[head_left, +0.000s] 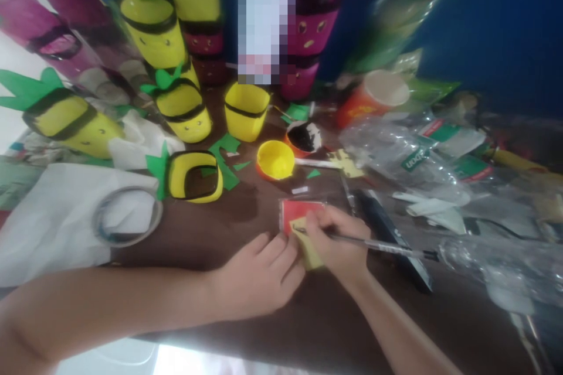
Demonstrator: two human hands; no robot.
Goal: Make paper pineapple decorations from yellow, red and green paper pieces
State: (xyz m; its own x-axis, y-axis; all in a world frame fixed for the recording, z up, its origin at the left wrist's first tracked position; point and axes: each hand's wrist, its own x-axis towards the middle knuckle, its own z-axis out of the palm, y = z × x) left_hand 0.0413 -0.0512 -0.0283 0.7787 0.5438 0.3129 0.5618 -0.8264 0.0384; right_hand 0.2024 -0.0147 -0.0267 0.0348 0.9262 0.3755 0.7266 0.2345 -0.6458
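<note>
A small yellow paper [313,255] lies over a red sheet [303,208] on the brown table. My left hand [268,272] rests at the left edge of the yellow paper, its fingers bent together and holding it down. In my right hand [345,240] is a slim clear pen [382,245] with a dark end, gripped with its tip at the top of the yellow paper, beside a small dark mark. Part of the paper is hidden under my right hand.
Yellow pots [247,120] and yellow face-painted containers [185,108] stand behind. A yellow paint cup [275,159], a black paint cup [304,137] and a tape roll [127,217] sit around. Plastic bottles [413,149] and a dark ruler-like strip [396,240] lie right.
</note>
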